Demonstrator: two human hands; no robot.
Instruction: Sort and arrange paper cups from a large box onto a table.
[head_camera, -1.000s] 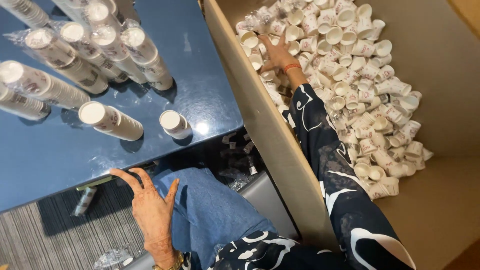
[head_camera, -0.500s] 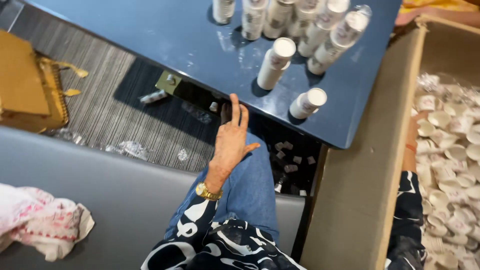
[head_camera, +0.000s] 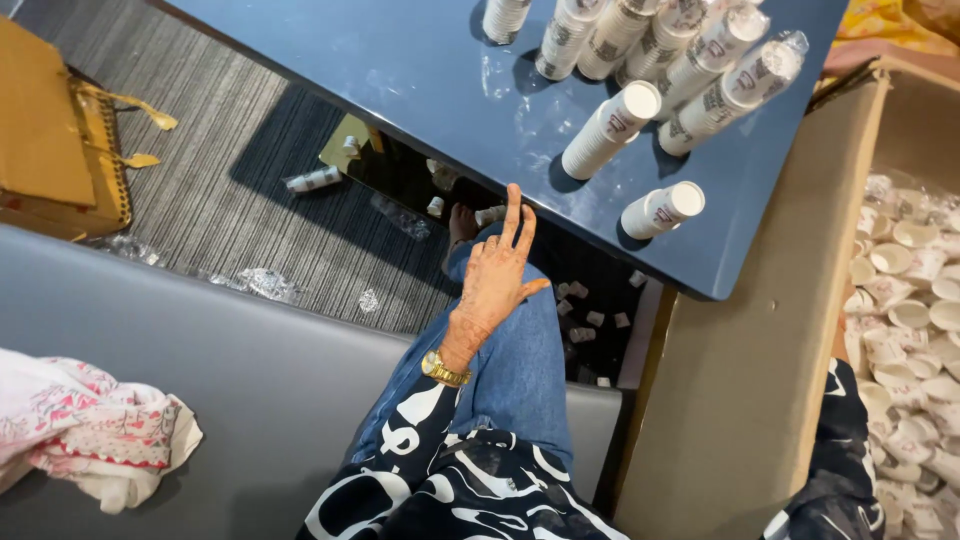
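My left hand (head_camera: 497, 275) hovers over my knee in blue jeans, fingers spread and holding nothing, its fingertips close to the edge of the dark blue table (head_camera: 400, 60). A gold watch (head_camera: 443, 369) sits on that wrist. Stacks of white paper cups (head_camera: 610, 128) lie on the table, the shortest stack (head_camera: 660, 210) nearest the hand. My right arm's patterned sleeve (head_camera: 835, 460) reaches into a big cardboard box (head_camera: 760, 350) filled with loose paper cups (head_camera: 910, 310). The box wall hides my right hand.
I sit on a grey sofa (head_camera: 250, 380) with a pink-and-white cloth (head_camera: 90, 430) at its left. A brown bag (head_camera: 55, 140) stands on the striped carpet. Loose cups (head_camera: 590, 320) and a fallen stack of cups (head_camera: 312, 180) lie on the floor under the table.
The view has swung left, away from the box. My left hand has risen from my lap toward the table edge. My right hand among the cups has dropped out of sight.
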